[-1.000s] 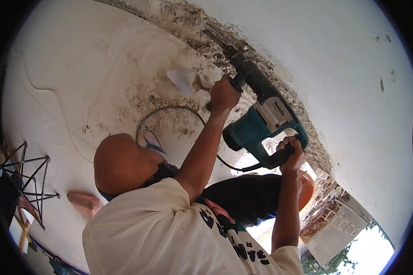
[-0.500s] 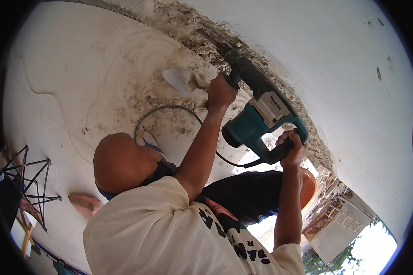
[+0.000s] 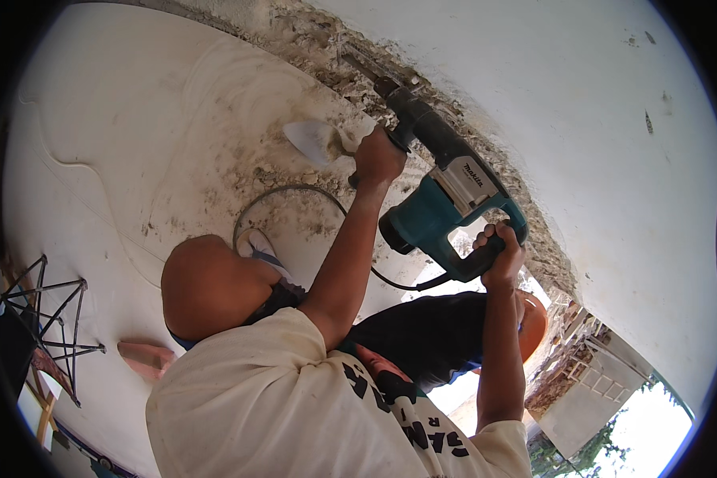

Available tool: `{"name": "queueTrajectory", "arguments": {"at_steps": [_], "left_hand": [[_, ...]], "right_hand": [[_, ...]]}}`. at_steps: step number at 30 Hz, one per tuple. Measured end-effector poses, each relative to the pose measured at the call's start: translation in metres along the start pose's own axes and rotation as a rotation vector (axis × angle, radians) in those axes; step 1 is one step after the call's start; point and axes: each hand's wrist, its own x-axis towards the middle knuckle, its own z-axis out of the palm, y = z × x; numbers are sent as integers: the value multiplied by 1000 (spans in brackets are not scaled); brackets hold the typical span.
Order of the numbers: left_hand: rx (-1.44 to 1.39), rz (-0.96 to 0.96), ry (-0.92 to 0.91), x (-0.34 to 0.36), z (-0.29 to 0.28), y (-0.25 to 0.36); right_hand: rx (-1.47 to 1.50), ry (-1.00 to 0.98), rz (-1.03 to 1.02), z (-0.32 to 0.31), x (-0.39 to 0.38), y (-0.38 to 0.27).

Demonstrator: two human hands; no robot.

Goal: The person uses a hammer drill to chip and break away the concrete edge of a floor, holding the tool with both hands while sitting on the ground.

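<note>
The fingers of my left hand (image 3: 380, 155) were curled round the side handle (image 3: 354, 182) of the teal demolition hammer (image 3: 426, 213), their tips hidden from me. My right hand's (image 3: 505, 256) fingers gripped its rear handle (image 3: 476, 263). The tool slanted far-left along the broken strip (image 3: 546, 243) beside the white wall (image 3: 613, 159); I couldn't make out its chisel's (image 3: 362, 64) tip against the rubble. My left fist hid the trowel's (image 3: 315, 142) handle end, and my forearm crossed the cord (image 3: 295, 187). The dark rim cut off the black frame (image 3: 60, 341) at near left.
</note>
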Motion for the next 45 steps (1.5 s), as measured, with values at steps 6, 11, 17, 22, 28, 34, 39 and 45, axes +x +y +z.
{"name": "queueTrajectory", "arguments": {"at_steps": [6, 11, 17, 22, 28, 34, 39, 45], "left_hand": [[-4, -8, -2, 5, 4, 4], [17, 4, -8, 2, 3, 4], [2, -14, -20, 8, 5, 9], [-10, -13, 13, 11, 10, 7], [-2, -15, -13, 10, 5, 12], [-20, -21, -28, 7, 1, 11], [-13, -37, -63, 12, 2, 6], [-31, 25, -148, 14, -7, 11]], "right_hand": [[13, 21, -32, -2, 10, 1], [27, 7, -27, -1, 17, 0], [-19, 25, -75, 5, 18, -10], [-30, 32, -77, 5, 20, -14], [-55, 42, -63, 4, 25, -13], [-115, 23, -57, 4, 22, -13], [-81, 11, -51, 3, 22, -10], [-63, 24, -39, 5, 12, -16]]}}
